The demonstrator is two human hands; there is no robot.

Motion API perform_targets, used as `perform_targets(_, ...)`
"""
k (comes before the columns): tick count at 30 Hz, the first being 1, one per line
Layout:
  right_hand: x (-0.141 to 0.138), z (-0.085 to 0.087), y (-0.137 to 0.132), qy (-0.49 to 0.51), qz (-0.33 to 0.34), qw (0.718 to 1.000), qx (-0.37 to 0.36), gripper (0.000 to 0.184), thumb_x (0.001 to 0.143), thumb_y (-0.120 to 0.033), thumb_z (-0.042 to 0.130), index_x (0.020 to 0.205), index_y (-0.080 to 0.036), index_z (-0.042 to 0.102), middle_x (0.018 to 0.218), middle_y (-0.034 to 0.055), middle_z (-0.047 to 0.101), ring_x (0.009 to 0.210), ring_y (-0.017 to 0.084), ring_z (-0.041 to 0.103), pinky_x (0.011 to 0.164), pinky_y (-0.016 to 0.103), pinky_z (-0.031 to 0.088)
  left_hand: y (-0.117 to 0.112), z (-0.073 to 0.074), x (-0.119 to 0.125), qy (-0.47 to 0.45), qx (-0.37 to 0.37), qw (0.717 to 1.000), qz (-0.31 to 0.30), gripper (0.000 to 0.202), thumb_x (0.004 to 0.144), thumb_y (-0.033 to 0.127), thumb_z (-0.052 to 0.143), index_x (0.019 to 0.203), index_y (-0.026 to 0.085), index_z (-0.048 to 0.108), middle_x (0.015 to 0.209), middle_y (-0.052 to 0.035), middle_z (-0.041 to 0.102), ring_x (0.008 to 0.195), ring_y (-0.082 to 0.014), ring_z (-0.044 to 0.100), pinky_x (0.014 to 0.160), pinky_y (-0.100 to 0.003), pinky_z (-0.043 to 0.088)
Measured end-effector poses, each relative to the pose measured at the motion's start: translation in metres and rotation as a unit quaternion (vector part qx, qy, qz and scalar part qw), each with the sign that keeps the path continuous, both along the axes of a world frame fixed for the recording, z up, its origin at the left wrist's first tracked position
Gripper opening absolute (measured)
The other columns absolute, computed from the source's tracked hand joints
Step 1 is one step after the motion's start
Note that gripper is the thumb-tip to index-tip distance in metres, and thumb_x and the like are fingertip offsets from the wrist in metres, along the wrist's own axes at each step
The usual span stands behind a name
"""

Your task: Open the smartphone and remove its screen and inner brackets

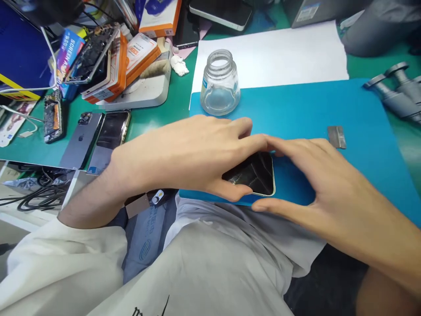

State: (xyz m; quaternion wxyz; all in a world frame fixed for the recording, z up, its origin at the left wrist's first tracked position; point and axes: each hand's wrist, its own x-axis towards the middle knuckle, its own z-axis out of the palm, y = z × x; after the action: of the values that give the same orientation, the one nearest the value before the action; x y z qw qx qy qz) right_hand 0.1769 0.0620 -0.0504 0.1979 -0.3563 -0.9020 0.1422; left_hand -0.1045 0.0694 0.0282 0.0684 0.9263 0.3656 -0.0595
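Observation:
A smartphone (258, 174) with a dark, cracked-looking screen lies on the blue mat (296, 107) near its front edge. My left hand (194, 156) reaches across it, thumb along the near edge and fingers over the far side, gripping it and covering much of it. My right hand (315, 175) curves around the phone's right end, its thumb and fingers spread apart. Its fingertips meet those of my left hand by the far corner, and I cannot tell whether they touch the phone.
Beyond my left hand stands an open glass jar (220, 83). A small metal blade (337, 137) lies to the right. White paper (276, 55) spreads behind the mat. Two phones (82, 138) and stacked orange boxes (131, 61) sit at left; grey microscope eyepieces (399, 87) at right.

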Motion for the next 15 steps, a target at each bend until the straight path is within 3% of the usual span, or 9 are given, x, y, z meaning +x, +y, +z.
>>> perform_targets(4, -0.014, 0.001, -0.001, -0.045, 0.014, 0.997, 0.065, 0.090, 0.118, -0.081, 0.045, 0.180, -0.014, 0.044, 0.147, 0.0161, 0.071, 0.127, 0.034, 0.069, 0.098, 0.049, 0.060, -0.004, -0.007, -0.005, -0.020, -0.015, 1.000, 0.001, 0.070, 0.114, 0.067, 0.072, 0.163, 0.018, 0.060, 0.136, -0.0132, 0.075, 0.105, -0.0302, 0.078, 0.076, -0.040, 0.056)
perform_targets(6, -0.017, -0.001, -0.001, -0.042, 0.012, 0.996, 0.081, 0.083, 0.120, -0.074, 0.047, 0.178, -0.015, 0.047, 0.140, 0.0157, 0.070, 0.120, 0.033, 0.069, 0.092, 0.048, 0.059, -0.009, -0.010, -0.015, -0.060, -0.018, 0.998, 0.005, 0.066, 0.115, 0.063, 0.073, 0.162, 0.017, 0.060, 0.144, -0.0148, 0.075, 0.118, -0.0315, 0.078, 0.094, -0.042, 0.061)
perform_targets(8, -0.018, -0.004, -0.002, -0.035, 0.006, 0.995, 0.096, 0.076, 0.120, -0.072, 0.049, 0.171, -0.016, 0.054, 0.139, 0.0157, 0.069, 0.119, 0.033, 0.070, 0.091, 0.047, 0.059, -0.020, -0.011, -0.028, -0.129, 0.002, 0.991, 0.024, 0.069, 0.115, 0.062, 0.074, 0.165, 0.017, 0.057, 0.156, -0.0175, 0.072, 0.139, -0.0335, 0.074, 0.117, -0.047, 0.058)
perform_targets(10, -0.017, -0.005, -0.004, -0.033, -0.005, 0.994, 0.108, 0.069, 0.120, -0.071, 0.049, 0.162, -0.018, 0.062, 0.137, 0.0143, 0.068, 0.118, 0.031, 0.070, 0.090, 0.045, 0.058, -0.038, -0.011, -0.042, -0.196, 0.066, 0.973, 0.106, 0.058, 0.119, 0.052, 0.071, 0.163, 0.017, 0.057, 0.163, -0.0188, 0.070, 0.155, -0.0320, 0.065, 0.128, -0.046, 0.052)
perform_targets(11, -0.017, -0.006, -0.005, -0.031, -0.012, 0.993, 0.112, 0.067, 0.120, -0.072, 0.049, 0.158, -0.018, 0.065, 0.135, 0.0132, 0.068, 0.116, 0.030, 0.070, 0.089, 0.044, 0.057, -0.049, -0.011, -0.049, -0.224, 0.087, 0.955, 0.171, 0.047, 0.121, 0.044, 0.070, 0.160, 0.019, 0.060, 0.157, -0.0147, 0.073, 0.149, -0.0272, 0.068, 0.123, -0.041, 0.054)
perform_targets(13, -0.017, -0.007, -0.010, -0.025, -0.034, 0.992, 0.121, 0.067, 0.120, -0.074, 0.048, 0.154, -0.020, 0.068, 0.130, 0.0111, 0.069, 0.112, 0.028, 0.070, 0.085, 0.043, 0.054, -0.072, -0.013, -0.056, -0.267, 0.107, 0.911, 0.295, 0.023, 0.122, 0.034, 0.067, 0.143, 0.026, 0.069, 0.128, -0.0030, 0.080, 0.116, -0.0187, 0.076, 0.101, -0.033, 0.058)
perform_targets(15, -0.021, -0.009, -0.018, -0.015, -0.061, 0.989, 0.135, 0.067, 0.120, -0.074, 0.048, 0.152, -0.019, 0.069, 0.129, 0.0115, 0.069, 0.113, 0.029, 0.069, 0.086, 0.043, 0.052, -0.092, -0.019, -0.056, -0.262, 0.099, 0.871, 0.405, 0.011, 0.121, 0.032, 0.064, 0.116, 0.027, 0.071, 0.100, 0.0036, 0.075, 0.087, -0.0148, 0.072, 0.077, -0.029, 0.054)
